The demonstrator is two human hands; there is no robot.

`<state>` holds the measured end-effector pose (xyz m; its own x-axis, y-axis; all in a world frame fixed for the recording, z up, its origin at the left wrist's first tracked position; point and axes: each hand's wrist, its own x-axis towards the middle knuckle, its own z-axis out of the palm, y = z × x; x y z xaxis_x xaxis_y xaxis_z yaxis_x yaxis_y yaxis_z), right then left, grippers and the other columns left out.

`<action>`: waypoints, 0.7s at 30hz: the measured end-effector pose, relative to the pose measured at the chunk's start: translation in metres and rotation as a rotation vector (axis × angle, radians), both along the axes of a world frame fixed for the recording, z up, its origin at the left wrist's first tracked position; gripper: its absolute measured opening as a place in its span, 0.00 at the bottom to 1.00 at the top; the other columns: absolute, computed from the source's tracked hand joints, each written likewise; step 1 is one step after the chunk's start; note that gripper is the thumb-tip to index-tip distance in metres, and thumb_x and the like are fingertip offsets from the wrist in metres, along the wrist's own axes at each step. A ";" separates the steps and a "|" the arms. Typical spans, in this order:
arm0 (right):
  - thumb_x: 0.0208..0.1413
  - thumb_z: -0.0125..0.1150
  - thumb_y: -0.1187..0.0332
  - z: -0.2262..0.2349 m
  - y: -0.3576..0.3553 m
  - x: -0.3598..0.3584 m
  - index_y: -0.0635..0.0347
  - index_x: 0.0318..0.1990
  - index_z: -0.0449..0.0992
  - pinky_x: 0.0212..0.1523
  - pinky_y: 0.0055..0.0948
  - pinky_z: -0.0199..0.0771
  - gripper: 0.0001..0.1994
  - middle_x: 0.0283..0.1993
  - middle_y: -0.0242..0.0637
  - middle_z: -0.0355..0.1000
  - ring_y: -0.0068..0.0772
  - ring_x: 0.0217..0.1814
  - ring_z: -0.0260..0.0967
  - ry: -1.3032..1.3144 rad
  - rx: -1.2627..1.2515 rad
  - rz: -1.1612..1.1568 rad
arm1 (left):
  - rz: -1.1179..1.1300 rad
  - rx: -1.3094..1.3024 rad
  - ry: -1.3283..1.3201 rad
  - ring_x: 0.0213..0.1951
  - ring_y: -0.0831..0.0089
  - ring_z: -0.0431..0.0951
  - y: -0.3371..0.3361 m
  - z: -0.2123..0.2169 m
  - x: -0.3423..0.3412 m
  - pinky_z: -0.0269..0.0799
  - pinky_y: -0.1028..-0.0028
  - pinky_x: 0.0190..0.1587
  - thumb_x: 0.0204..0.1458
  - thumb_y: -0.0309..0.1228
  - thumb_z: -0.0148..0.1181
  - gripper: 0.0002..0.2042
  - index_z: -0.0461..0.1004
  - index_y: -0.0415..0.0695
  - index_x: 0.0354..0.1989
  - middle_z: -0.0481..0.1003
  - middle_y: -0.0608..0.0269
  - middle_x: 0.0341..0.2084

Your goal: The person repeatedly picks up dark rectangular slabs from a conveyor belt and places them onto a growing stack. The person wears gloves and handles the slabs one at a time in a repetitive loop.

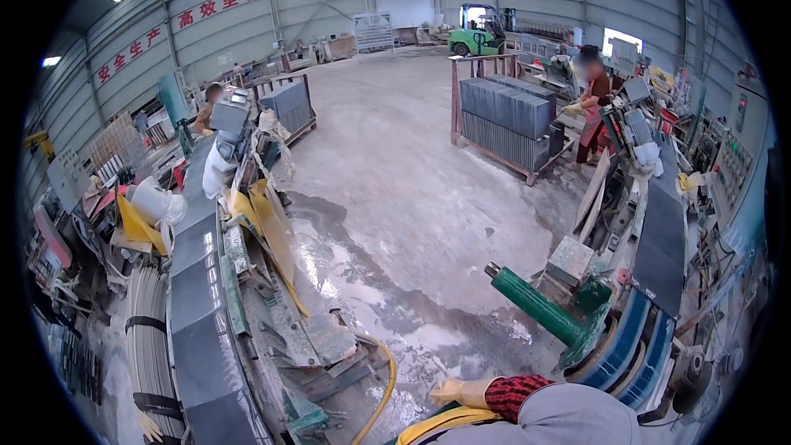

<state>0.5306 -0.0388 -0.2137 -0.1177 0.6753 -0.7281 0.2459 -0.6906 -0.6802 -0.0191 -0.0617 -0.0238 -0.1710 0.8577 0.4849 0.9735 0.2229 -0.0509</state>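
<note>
My right hand [457, 391], in a pale yellow glove below a red-and-black plaid cuff, is held low in front of my body at the bottom centre. Its fingers look drawn together; anything inside them is hidden. Below the hand are my yellow apron [453, 423] and a strip of green. The nearest thing on the left is a yellow hose [386, 387] curving over the wet floor. My left hand does not show. At the lower left rim lies a pale yellow glove shape [149, 426], with no arm visibly joined to it, beside a strapped bundle of thin strips [147, 321].
Dark slabs [198, 305] line a conveyor on the left. At right stands a machine with a green cylinder [535, 305] and blue curved covers [620, 346]. Further off are racks of grey slabs [504, 107], a person in a red apron [590, 107], another worker [210, 103] and a green forklift [474, 39].
</note>
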 end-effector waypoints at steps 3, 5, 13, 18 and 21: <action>0.62 0.57 0.54 -0.005 0.002 0.000 0.61 0.45 0.83 0.42 0.30 0.82 0.19 0.41 0.40 0.83 0.34 0.40 0.81 -0.004 -0.007 0.002 | 0.004 -0.014 0.000 0.62 0.50 0.71 -0.004 -0.002 -0.005 0.63 0.57 0.66 0.65 0.31 0.53 0.18 0.72 0.37 0.60 0.73 0.47 0.59; 0.61 0.57 0.55 -0.015 0.000 0.005 0.61 0.45 0.83 0.43 0.30 0.82 0.19 0.41 0.41 0.82 0.35 0.40 0.82 0.010 -0.012 -0.004 | 0.003 -0.036 -0.005 0.62 0.50 0.71 -0.005 -0.003 -0.006 0.62 0.57 0.67 0.65 0.31 0.53 0.18 0.72 0.36 0.61 0.73 0.46 0.58; 0.61 0.59 0.55 -0.019 -0.002 0.006 0.61 0.46 0.83 0.42 0.31 0.82 0.18 0.42 0.41 0.82 0.36 0.41 0.82 0.059 0.014 -0.059 | -0.014 -0.007 -0.065 0.63 0.51 0.69 -0.014 -0.002 -0.004 0.60 0.57 0.68 0.66 0.31 0.51 0.18 0.71 0.35 0.61 0.72 0.46 0.59; 0.61 0.60 0.53 -0.028 0.000 0.014 0.59 0.46 0.83 0.41 0.29 0.82 0.18 0.42 0.39 0.82 0.34 0.40 0.82 0.073 0.018 -0.011 | -0.021 0.002 -0.073 0.63 0.50 0.68 -0.017 0.001 -0.001 0.60 0.57 0.68 0.66 0.31 0.50 0.19 0.70 0.35 0.62 0.72 0.46 0.60; 0.61 0.61 0.53 -0.025 0.003 0.009 0.59 0.45 0.83 0.40 0.28 0.81 0.18 0.41 0.38 0.82 0.33 0.39 0.81 0.057 0.022 -0.001 | -0.031 0.028 -0.066 0.63 0.49 0.68 -0.022 0.003 0.000 0.60 0.56 0.68 0.66 0.31 0.50 0.19 0.70 0.35 0.61 0.72 0.45 0.60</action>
